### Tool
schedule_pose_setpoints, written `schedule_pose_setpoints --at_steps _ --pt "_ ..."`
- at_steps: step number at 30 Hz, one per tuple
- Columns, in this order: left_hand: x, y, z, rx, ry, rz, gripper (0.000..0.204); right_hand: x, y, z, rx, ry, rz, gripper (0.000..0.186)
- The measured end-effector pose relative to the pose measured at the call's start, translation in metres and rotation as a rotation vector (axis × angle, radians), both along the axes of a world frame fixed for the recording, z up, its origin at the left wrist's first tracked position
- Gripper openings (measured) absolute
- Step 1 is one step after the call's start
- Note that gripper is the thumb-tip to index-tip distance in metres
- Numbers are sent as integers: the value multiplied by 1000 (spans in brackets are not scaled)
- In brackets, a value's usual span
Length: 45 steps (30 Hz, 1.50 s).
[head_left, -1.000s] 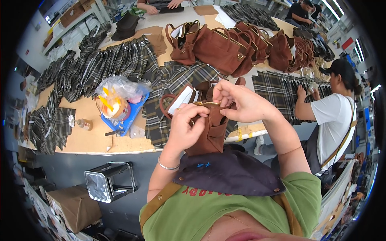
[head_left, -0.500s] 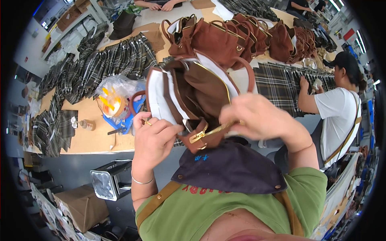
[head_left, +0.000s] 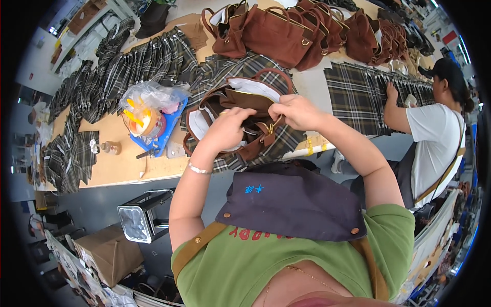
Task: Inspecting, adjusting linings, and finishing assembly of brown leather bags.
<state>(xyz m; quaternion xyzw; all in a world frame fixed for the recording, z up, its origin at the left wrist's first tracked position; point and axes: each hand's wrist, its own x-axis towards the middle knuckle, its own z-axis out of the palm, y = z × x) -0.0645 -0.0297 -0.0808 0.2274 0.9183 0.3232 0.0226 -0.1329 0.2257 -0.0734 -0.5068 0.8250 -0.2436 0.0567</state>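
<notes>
An open brown handbag point(head_left: 250, 101) with a white and brown inside rests on plaid fabric point(head_left: 286, 137) at the table's front edge. My left hand point(head_left: 226, 130) reaches over the bag's near left side, fingers bent and closed on the edge of its opening. At the right side of the opening, my right hand point(head_left: 296, 111) pinches the rim beside the gold zipper. Below those fingers hangs a gold zipper end point(head_left: 270, 129). One rounded handle point(head_left: 273, 72) stands up behind the bag. What lies under my left fingers is partly hidden.
Finished-looking brown handbags point(head_left: 279, 38) stand along the back. Plaid pieces point(head_left: 148, 61) are heaped at left. A tub with yellow-handled tools point(head_left: 146, 123) sits on a blue tray point(head_left: 169, 135), near a small bottle point(head_left: 110, 148). A co-worker point(head_left: 434, 128) handles plaid pieces at right; a stool point(head_left: 135, 217) stands below.
The handbag has come down from in front of me onto the plaid fabric. Both hands moved forward with it, and the left shifted from its side to over the opening.
</notes>
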Motion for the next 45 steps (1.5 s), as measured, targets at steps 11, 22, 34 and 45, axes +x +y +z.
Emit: schedule_pose_setpoints --at_steps 11,22,34,45 --pt "-22 2 25 -5 -156 -37 35 32 -9 28 -77 222 -179 32" --pt "60 -16 32 -68 20 -19 31 26 -35 -15 -28 377 -411 11" --pt "59 1 15 -145 404 290 18 67 -41 26 -168 28 -293 12" --pt "25 12 33 -242 436 236 15 33 -34 21 -89 -355 -389 23"
